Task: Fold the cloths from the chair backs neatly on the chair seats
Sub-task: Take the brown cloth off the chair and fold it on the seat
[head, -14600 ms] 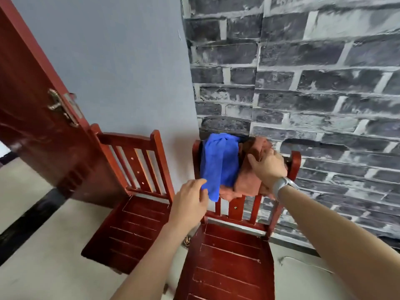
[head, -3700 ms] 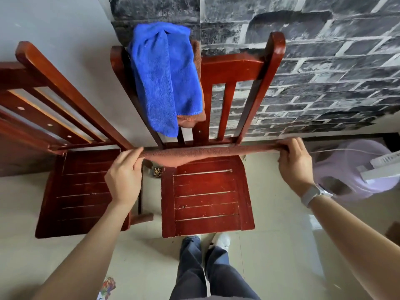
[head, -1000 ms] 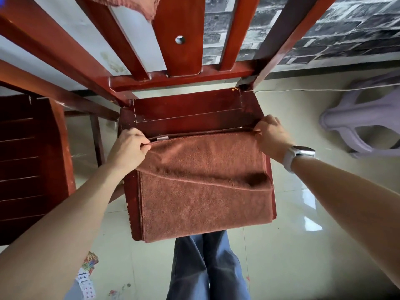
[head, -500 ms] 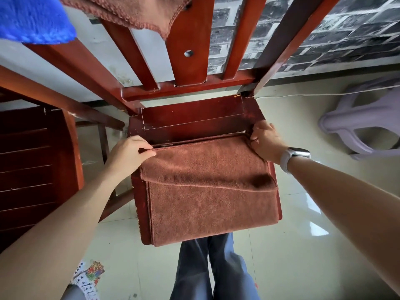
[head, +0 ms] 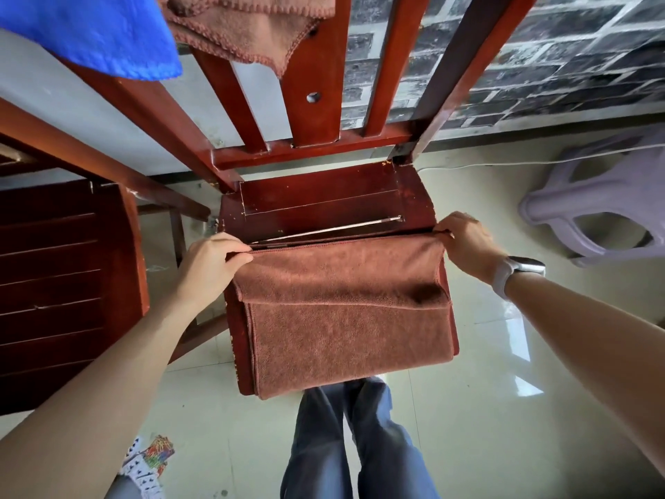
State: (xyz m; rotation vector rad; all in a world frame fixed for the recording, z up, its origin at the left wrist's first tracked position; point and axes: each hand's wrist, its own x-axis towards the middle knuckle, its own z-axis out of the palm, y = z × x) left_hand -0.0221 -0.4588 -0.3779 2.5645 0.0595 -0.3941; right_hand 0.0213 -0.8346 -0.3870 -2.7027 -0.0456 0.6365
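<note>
Brick wall [head: 539, 59], brown cloth [head: 345, 311] unlabelled, both hands pinching

I find no writing, label, brand or number that I can read anywhere in this view. The scattered cards [head: 149, 459] on the floor at lower left show small printed pips and coloured patterns, but no legible figures. The watch [head: 520, 269] on the right wrist shows no readable face from here.
</note>
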